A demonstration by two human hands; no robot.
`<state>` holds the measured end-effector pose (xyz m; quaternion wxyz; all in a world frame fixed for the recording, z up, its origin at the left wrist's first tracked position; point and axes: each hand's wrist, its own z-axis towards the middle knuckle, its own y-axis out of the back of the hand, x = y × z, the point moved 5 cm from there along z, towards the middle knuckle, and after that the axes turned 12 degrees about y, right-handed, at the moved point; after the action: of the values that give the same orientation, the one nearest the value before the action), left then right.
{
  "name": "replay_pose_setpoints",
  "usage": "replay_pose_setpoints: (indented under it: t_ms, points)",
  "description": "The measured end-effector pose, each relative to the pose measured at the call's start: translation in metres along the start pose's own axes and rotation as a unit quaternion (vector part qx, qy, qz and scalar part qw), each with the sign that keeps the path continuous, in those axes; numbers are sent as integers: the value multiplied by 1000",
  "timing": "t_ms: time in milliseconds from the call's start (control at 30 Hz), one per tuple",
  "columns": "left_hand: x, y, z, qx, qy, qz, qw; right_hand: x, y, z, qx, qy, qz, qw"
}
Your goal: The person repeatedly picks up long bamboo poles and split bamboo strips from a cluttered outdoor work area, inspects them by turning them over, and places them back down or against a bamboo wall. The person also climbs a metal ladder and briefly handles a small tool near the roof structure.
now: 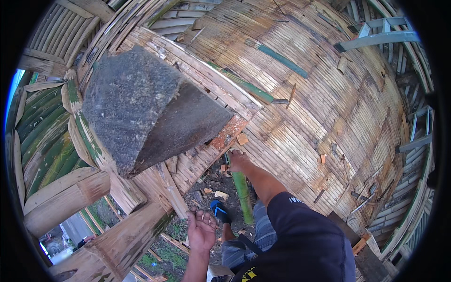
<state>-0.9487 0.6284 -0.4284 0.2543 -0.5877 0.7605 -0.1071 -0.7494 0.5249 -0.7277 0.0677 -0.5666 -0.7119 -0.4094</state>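
Observation:
My right hand (pixel 238 160) is closed around the upper end of a green bamboo pole (pixel 242 197), which hangs down beside my leg at the edge of the slatted floor. Lower and to the left, my left hand (pixel 202 229) is turned palm up, its fingers loosely curled and apart, with nothing visible in it. Just beyond its fingertips is the end of a flat wooden strip (pixel 173 193). A large, dark grey, angular block (pixel 141 101) with a rough surface stands in front of me to the left, on a wooden base.
Split-bamboo flooring (pixel 310 108) spreads to the right, with a loose green strip (pixel 283 61) and scattered offcuts. A thick bamboo beam (pixel 112 244) crosses the lower left. Metal ladder parts (pixel 380 40) stand at the upper right. Wood scraps (pixel 221 194) lie on the ground below.

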Motion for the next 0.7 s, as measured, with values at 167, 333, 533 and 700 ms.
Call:
replay_pose_setpoints:
  t_ms: [167,333,533,700]
  points:
    - [-40,-22,17,8,-60,-122,991,22,-24,-65,49,56,-41,996]
    - [-57,-40,16,1,-101,-33,994,72,-55,-159,76,115,-55,989]
    - [-29,8,-33,-29,68,335,939,118,-34,-259,-52,-1,25,998]
    - [-24,80,-68,-74,78,451,886,164,11,-324,-257,-77,57,962]
